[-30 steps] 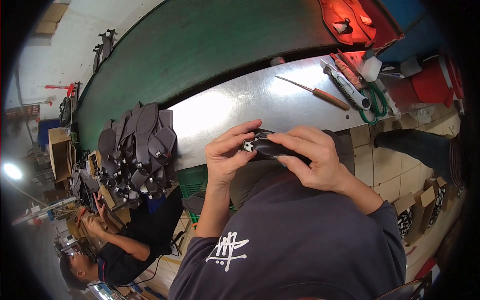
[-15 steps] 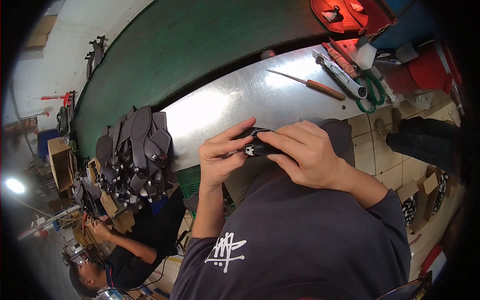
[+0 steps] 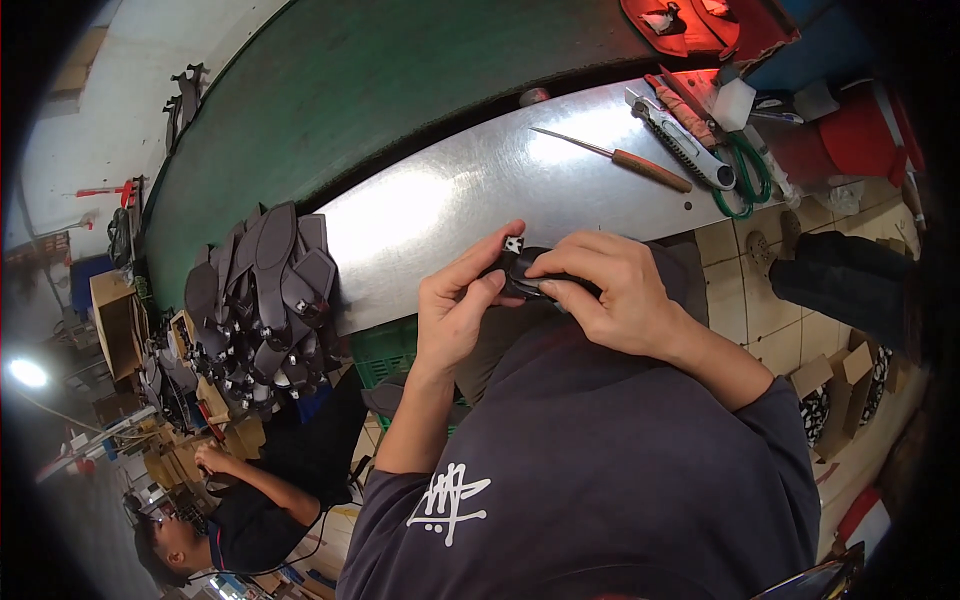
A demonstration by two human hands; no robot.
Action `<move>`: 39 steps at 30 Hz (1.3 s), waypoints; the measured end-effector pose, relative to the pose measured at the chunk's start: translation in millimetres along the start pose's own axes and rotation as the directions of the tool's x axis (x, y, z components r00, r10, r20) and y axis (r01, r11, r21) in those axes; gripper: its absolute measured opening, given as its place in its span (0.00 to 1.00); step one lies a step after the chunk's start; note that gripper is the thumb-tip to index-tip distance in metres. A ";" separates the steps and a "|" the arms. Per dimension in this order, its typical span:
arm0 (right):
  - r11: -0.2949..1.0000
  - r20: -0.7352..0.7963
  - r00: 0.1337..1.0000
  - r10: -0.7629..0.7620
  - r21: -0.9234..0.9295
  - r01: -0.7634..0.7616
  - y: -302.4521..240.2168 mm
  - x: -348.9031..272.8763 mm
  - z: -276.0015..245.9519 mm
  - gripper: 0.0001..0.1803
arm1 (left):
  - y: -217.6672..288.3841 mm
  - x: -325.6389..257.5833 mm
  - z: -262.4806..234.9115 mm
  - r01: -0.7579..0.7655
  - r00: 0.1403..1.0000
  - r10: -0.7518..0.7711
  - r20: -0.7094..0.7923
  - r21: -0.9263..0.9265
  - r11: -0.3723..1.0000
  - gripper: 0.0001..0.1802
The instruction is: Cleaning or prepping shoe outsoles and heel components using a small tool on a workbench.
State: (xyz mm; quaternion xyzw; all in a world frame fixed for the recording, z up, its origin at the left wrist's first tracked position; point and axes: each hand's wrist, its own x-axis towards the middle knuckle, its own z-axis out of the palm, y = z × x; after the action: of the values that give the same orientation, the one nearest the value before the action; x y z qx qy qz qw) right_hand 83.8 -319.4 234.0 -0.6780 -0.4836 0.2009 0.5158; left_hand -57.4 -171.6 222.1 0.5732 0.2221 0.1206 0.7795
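Just beyond my torso, at the near edge of the metal worktop, both hands hold a black padded strap piece [image 3: 530,266]. A small pale metal-looking clip [image 3: 514,243] sticks up at its left end, by my left fingertips. My left hand [image 3: 452,312] is closed on that end, thumb toward me and fingers on the far side. With thumb and fingers, my right hand [image 3: 622,298] pinches the right part, where an edge looks folded. The fingers hide much of the piece.
At the left lies a heap of dark grey padded straps [image 3: 272,285]. On the metal worktop [image 3: 470,180] are an awl [image 3: 648,170], a box cutter [image 3: 688,148] and green-handled scissors [image 3: 745,185]. A green surface [image 3: 340,110] lies beyond. A co-worker [image 3: 260,510] sits at lower left.
The strap piece has been turned, so its clip end now points up and away rather than toward me. My left hand has shifted slightly right and re-gripped. The co-worker's hands have moved.
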 end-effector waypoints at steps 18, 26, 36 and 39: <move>0.951 0.188 0.958 -0.218 -0.181 0.252 11.1 6.0 -10.0 0.14 | 4.7 6.7 2.3 0.181 0.979 -0.184 -0.086 -0.045 0.982 0.23; 0.987 0.137 0.984 -0.118 -0.094 0.132 19.1 0.9 -2.8 0.13 | 5.2 10.1 5.6 0.183 0.976 -0.184 -0.116 -0.018 0.983 0.21; 0.932 0.002 0.955 -0.298 -0.214 0.291 23.2 -5.4 5.3 0.14 | 15.4 14.6 -1.5 0.329 0.938 -0.341 -0.058 -0.159 0.931 0.20; 0.915 -0.005 0.939 -0.343 -0.227 0.333 19.6 -4.8 1.0 0.14 | 15.8 14.2 -5.3 0.353 0.934 -0.355 0.026 -0.193 0.915 0.21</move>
State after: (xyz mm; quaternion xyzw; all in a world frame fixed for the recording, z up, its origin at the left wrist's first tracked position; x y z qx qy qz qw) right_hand 89.6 -323.1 215.0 -0.6419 -0.6013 0.0381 0.4742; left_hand -46.5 -155.8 232.8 0.4439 0.3131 0.0016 0.8396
